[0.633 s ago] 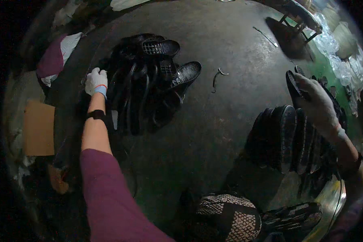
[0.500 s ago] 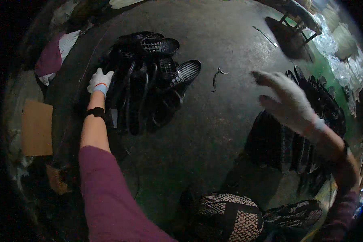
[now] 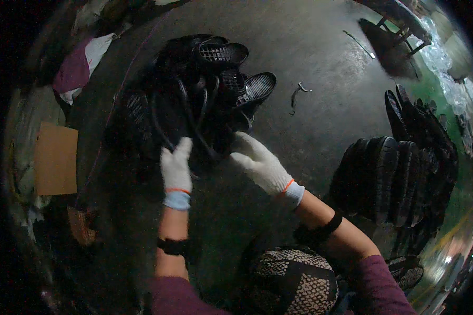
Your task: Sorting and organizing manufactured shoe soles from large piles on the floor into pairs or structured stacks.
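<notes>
Black rubber shoe soles (image 3: 259, 88) lie in a loose heap on the floor in front of me, some showing a grid-patterned inside. My left hand (image 3: 177, 167), in a white knitted glove, is at the heap's near edge, thumb and fingers closed around the dark end of a sole. From the right, my right hand (image 3: 263, 164), gloved alike, bends its fingers and thumb about the edge of another dark sole. Deep shadow hides most fingertips and the exact grip. Several more soles stand packed on edge in a stack (image 3: 386, 173) to my right.
A thin curved strip (image 3: 298, 94) lies on the floor beyond the heap, with a longer thin strip (image 3: 358, 43) farther off. A brown cardboard piece (image 3: 57, 159) is at the left. Legs of a low stool (image 3: 399, 37) and clear plastic wrapping (image 3: 440, 50) appear at the far right.
My right hand has swung left from the standing stack to the heap. My left hand has come from the heap's left side to its near edge, and some soles there have shifted.
</notes>
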The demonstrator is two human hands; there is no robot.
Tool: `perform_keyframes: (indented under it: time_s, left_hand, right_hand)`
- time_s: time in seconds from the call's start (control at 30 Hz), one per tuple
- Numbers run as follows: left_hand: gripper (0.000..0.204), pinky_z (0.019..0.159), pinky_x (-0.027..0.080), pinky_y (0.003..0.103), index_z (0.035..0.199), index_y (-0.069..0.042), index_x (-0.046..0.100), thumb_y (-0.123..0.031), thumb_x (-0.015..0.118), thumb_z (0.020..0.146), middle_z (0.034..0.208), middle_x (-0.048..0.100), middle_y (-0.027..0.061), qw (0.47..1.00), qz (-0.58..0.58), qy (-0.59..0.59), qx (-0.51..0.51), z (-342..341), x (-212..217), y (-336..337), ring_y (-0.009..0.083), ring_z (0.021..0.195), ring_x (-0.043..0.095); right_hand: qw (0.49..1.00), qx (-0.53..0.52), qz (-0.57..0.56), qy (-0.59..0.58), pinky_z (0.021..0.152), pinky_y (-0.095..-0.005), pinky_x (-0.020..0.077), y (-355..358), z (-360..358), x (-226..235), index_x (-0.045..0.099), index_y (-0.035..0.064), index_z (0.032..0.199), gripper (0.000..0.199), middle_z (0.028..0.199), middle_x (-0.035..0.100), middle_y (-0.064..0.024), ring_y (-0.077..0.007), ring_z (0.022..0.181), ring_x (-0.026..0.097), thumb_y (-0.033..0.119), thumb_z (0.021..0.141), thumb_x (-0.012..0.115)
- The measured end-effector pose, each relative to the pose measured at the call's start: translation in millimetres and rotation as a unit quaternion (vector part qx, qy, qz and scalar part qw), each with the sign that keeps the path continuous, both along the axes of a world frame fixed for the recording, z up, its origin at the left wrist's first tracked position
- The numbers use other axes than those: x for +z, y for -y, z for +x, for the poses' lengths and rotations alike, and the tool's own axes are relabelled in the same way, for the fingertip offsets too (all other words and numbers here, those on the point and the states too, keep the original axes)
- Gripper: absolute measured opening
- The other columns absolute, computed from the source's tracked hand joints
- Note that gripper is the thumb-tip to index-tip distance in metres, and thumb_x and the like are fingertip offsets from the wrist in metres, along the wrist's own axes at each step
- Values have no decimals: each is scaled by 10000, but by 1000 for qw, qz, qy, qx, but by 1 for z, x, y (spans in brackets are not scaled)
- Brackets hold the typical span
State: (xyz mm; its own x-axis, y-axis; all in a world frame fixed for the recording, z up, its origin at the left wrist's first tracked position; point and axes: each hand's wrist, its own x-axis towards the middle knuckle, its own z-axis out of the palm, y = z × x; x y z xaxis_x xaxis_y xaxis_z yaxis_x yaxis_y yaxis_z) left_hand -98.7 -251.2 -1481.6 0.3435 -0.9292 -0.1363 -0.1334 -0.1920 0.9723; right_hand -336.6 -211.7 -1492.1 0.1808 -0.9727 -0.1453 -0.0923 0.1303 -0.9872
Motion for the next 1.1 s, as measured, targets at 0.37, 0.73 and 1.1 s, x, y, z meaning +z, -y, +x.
perform_keyframes:
  time_s: [0.37, 0.73, 1.1]
  left_hand:
    - [619, 1034, 479, 559, 1543, -85, 446, -379, 536, 1006, 1340, 633, 300, 863, 83, 498, 4, 49, -52, 79, 485, 1215, 612]
    - [564, 1166, 398, 356, 1519, 95, 451, -187, 591, 1051, 1568, 503, 217, 997, -22, 75, -2, -56, -73, -11, 266, 1420, 511]
    - [704, 943, 524, 542, 1525, -44, 413, -333, 680, 941, 1299, 642, 267, 822, 131, 479, -280, -238, -177, -83, 488, 1102, 658]
  right_hand:
    - [910, -228, 221, 267, 1018, -379, 521, -48, -67, -79, 503, -28, 1441, 537, 1348, 655, -93, -222, 1163, 643, 106, 968, 717]
    - [982, -176, 64, 38, 1170, -380, 396, -72, -146, -89, 501, -11, 1506, 669, 1506, 553, -182, -306, 1384, 527, 463, 1044, 602]
    - [792, -304, 262, 459, 960, -448, 562, -133, -184, -136, 665, 98, 1270, 382, 1128, 741, -89, -249, 1018, 707, 373, 1006, 680]
